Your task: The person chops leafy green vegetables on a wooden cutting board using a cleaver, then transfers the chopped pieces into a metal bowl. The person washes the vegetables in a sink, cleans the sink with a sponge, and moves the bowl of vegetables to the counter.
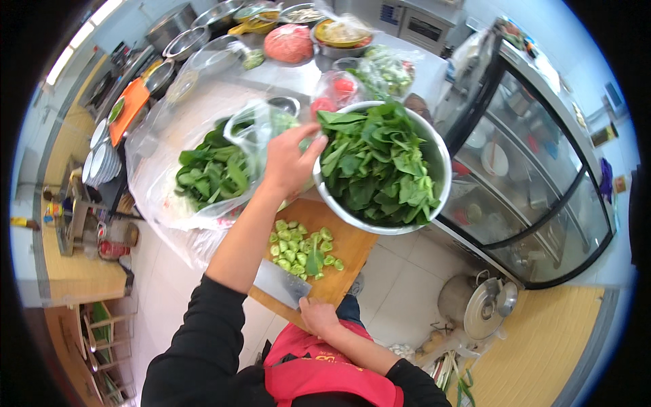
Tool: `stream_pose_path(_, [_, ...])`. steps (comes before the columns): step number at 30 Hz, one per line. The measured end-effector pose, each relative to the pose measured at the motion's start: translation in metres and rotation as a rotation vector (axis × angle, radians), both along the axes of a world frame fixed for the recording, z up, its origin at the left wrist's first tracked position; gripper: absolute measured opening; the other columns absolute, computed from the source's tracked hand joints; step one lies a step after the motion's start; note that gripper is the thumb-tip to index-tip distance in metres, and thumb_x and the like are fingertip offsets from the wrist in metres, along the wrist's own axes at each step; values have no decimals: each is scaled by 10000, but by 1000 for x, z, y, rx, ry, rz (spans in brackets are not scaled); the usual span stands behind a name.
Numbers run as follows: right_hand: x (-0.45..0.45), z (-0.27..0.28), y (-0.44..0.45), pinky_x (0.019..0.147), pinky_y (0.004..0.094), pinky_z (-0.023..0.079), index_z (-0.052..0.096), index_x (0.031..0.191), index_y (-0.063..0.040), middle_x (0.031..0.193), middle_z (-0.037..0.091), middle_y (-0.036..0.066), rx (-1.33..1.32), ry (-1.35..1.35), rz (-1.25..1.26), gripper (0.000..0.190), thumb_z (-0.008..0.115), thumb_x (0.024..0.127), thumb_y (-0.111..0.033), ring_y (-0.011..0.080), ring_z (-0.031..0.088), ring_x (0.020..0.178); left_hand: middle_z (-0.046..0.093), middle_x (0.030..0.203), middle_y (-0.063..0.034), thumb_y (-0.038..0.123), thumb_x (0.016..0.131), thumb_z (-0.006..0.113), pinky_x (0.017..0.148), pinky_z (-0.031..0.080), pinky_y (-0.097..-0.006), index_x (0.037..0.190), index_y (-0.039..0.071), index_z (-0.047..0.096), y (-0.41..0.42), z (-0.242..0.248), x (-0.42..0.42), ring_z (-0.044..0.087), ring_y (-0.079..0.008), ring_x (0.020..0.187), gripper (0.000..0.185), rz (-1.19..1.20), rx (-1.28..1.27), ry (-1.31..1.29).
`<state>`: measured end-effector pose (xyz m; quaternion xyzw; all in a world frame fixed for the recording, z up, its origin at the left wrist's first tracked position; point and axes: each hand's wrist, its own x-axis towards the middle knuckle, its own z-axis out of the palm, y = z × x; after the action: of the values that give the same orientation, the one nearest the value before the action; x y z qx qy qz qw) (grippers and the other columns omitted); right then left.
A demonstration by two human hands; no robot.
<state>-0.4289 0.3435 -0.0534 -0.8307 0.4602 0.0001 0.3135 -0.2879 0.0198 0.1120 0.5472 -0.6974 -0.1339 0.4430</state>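
My left hand is at the left rim of a steel bowl heaped with leafy greens. Its thumb and forefinger are apart, with nothing visible between them; the other fingers are partly hidden. My right hand grips a cleaver, whose broad blade lies low over the left part of a wooden cutting board. Small cut green vegetable stem ends are spread on the board, a loose leaf among them. More greens lie in an open clear plastic bag left of my forearm.
Beyond the bowl are tomatoes in a bag, bagged vegetables, a bag of reddish food and several basins. A glass display cabinet stands at right. A lidded pot is on the floor at lower right.
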Motion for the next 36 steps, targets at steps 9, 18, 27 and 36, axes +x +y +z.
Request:
stream_pose_path(9, [21,78,-53,626,441,557,662,1028,-30,793,693,124,-69,-404,-173,283,752,899,-265,297,701,724,719,1146,-169,316,916,742,1043,456,-494,1207,34,696,160,-2,168,656,-331,1112,407,447,-2,-347])
stream_pose_path(18, [207,196,-239,723,405,537,685,1015,-22,902,699,121,-450,-706,65,164,742,880,-96,307,674,795,718,1053,-71,433,918,706,1111,403,-535,1145,147,702,197,-39,189,668,-281,1064,365,-55,150,-397])
stream_pose_path(27, [286,132,-339,841,423,561,739,1081,-55,938,744,193,-99,-440,147,373,728,912,-388,389,708,875,680,1100,-132,124,860,780,876,548,-436,1162,38,667,192,-25,262,663,-353,945,333,329,-78,-33])
stream_pose_path(36, [300,89,-439,1006,455,522,722,1162,-38,1173,718,207,-293,94,222,318,648,863,-115,387,663,1132,552,1351,-245,111,887,689,1056,473,-463,1462,7,459,134,-20,292,559,-415,1241,627,543,330,-70])
